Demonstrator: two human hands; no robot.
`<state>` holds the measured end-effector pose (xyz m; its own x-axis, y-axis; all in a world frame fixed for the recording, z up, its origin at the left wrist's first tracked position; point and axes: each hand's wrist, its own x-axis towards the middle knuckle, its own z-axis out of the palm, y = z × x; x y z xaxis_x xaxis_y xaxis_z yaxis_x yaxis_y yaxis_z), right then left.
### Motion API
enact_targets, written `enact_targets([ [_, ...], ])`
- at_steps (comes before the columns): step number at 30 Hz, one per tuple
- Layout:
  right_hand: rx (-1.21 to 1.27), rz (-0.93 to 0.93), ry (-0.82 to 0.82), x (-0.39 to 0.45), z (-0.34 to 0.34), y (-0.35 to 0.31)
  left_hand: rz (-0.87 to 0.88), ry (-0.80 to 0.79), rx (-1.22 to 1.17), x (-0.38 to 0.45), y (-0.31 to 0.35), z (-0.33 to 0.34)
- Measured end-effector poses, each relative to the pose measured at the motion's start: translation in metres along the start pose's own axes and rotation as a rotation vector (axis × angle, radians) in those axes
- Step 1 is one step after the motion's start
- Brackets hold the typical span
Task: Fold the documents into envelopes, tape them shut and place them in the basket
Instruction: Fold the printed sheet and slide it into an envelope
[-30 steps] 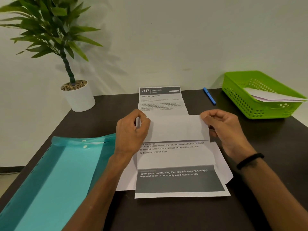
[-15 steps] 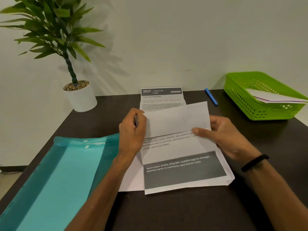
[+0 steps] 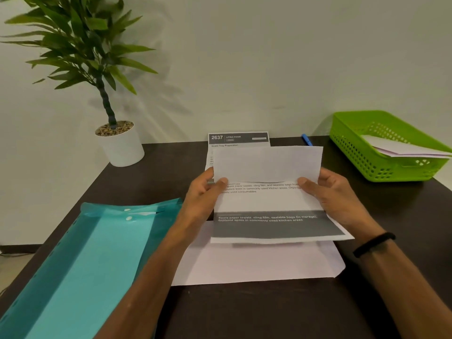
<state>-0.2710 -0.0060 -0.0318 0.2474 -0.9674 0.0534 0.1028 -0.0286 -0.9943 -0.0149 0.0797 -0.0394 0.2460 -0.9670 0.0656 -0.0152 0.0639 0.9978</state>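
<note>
A printed document (image 3: 269, 201) with its top third folded down is lifted off the table, a grey band across its lower part. My left hand (image 3: 204, 192) pinches its left edge, thumb on the fold. My right hand (image 3: 330, 194) pinches the right edge the same way. A white envelope (image 3: 256, 263) lies flat on the table below the document. Another printed sheet headed 2637 (image 3: 238, 139) lies behind. The green basket (image 3: 354, 152) at the far right holds white envelopes (image 3: 403, 149).
A teal plastic folder (image 3: 80, 265) lies open at the left, under my left forearm. A potted plant (image 3: 119, 143) stands at the back left. A blue pen (image 3: 306, 139) lies near the wall by the basket. The dark table (image 3: 244, 314) ends at the wall.
The folded document has been lifted off the envelope and raised. Both hands shifted to pinch its sides with the thumbs on the fold.
</note>
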Motion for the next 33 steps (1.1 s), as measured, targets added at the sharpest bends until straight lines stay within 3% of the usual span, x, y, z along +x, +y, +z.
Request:
enact_targets([
  [7, -0.047, 0.005, 0.003, -0.006, 0.001, -0.005, -0.160, 0.063, -0.216, -0.002, 0.018, 0.002],
  [11, -0.052, 0.079, -0.022, -0.008, -0.001, -0.009, -0.151, 0.074, -0.320, -0.004, 0.020, -0.001],
  [16, 0.338, 0.257, -0.220, -0.011, -0.001, -0.014, -0.188, 0.167, -0.193, 0.002, 0.017, -0.006],
  [18, 0.396, 0.268, -0.222, -0.011, -0.003, -0.017, -0.141, 0.191, -0.188, 0.003, 0.014, -0.008],
  [21, 0.274, 0.260, -0.117, -0.009, -0.005, -0.018, -0.091, 0.155, -0.209, 0.003, 0.012, -0.010],
  [26, 0.130, 0.155, -0.086, -0.010, 0.000, -0.008, -0.066, 0.120, -0.190, 0.005, 0.008, -0.014],
  [29, 0.092, 0.105, -0.084, -0.010, 0.000, -0.005, -0.017, 0.130, -0.059, 0.007, 0.005, -0.021],
  [33, 0.024, 0.087, -0.082, -0.011, 0.003, -0.003, 0.206, 0.195, 0.490, 0.009, -0.003, -0.020],
])
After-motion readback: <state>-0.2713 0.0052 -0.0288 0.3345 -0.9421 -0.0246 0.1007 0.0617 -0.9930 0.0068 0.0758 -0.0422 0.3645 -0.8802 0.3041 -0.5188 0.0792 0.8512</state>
